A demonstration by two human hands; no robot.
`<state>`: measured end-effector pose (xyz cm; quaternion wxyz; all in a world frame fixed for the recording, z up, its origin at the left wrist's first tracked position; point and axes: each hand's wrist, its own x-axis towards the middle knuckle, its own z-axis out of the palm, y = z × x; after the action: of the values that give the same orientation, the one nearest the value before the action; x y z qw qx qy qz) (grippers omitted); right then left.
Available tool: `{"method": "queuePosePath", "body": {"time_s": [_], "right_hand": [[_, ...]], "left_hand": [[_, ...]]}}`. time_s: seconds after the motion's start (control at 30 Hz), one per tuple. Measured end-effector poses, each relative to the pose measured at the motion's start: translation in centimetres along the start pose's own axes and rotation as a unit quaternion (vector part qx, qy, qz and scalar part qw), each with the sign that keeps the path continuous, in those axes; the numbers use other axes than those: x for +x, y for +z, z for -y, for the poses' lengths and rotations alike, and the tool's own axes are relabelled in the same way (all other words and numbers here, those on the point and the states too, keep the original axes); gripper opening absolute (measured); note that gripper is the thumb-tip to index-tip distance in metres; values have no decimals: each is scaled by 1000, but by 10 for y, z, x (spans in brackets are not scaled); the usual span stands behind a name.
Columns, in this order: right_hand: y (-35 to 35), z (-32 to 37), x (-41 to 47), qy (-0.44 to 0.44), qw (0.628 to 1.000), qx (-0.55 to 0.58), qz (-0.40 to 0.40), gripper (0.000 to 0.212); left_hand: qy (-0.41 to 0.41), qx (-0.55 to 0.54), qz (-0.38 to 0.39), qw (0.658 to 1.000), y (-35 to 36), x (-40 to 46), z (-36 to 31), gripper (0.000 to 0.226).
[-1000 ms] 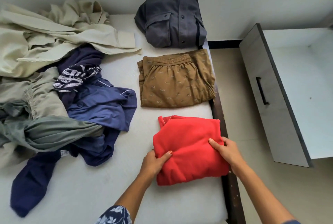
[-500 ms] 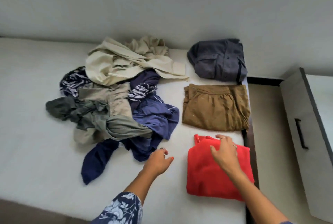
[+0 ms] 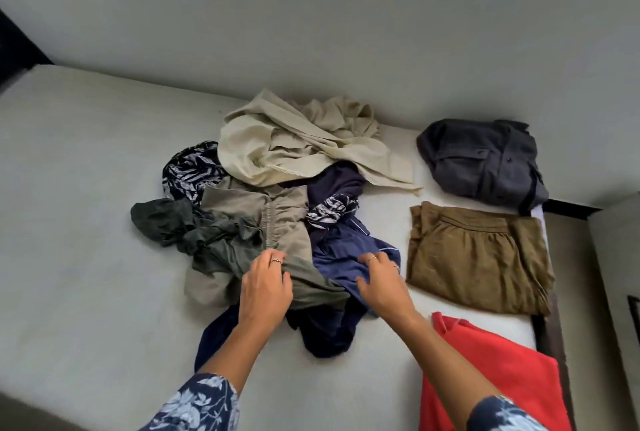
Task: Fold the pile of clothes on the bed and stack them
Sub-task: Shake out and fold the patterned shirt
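Head view is looking down on a pale bed (image 3: 86,222) with an unfolded pile of clothes (image 3: 273,209) lying at its middle. At the pile's left edge a dark green garment (image 3: 166,222) is bunching beside a black-and-white patterned piece (image 3: 188,171). A cream garment (image 3: 294,146) is sprawling across the pile's far side, and an olive-grey garment (image 3: 277,222) is lying below it. The left hand (image 3: 265,288) is resting on the near edge of that olive-grey cloth, fingers loosely spread and curling down onto it; whether they are pinching fabric cannot be told. Just to its right, the right hand (image 3: 381,283) is pressing on a navy blue garment (image 3: 346,254), fingers spread and bent, thumb tucked toward the cloth; no firm grasp is showing. Both sleeves are showing a blue floral print. Further right, three folded items are sitting in a row along the bed's right edge: a dark grey shirt (image 3: 485,164) farthest, a brown garment (image 3: 478,257) in the middle, and a red garment (image 3: 502,371) nearest, each apart from the next.
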<state>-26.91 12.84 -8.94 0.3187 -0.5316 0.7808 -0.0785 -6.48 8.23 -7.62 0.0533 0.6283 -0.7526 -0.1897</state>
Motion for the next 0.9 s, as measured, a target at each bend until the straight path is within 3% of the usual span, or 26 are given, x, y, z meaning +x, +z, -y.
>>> {"method": "queuePosePath", "body": {"time_s": [0.1, 0.23, 0.3, 0.37, 0.47, 0.6, 0.73, 0.9], "right_hand": [[1, 31, 35, -35, 999, -22, -19, 56], [-4, 63, 80, -49, 997, -35, -44, 88], [-4, 72, 102, -40, 996, -57, -52, 86], [-2, 74, 119, -28, 994, -74, -70, 62], [0, 71, 126, -17, 993, -69, -92, 32], [-17, 74, 106, 11, 993, -1, -120, 41], [-54, 102, 62, 57, 991, 92, -80, 54], [-117, 162, 14, 22, 986, 154, -58, 53]], "left_hand": [[45, 15, 3, 999, 0, 22, 18, 38], [142, 20, 21, 989, 4, 52, 30, 43], [186, 31, 40, 981, 8, 63, 34, 46], [207, 27, 48, 977, 12, 72, 38, 46], [201, 17, 44, 978, 10, 78, 45, 48], [178, 3, 61, 982, -11, 76, 54, 47], [113, 3, 119, 986, -60, 55, 59, 42], [43, 14, 152, 987, -135, 44, 60, 44]]}}
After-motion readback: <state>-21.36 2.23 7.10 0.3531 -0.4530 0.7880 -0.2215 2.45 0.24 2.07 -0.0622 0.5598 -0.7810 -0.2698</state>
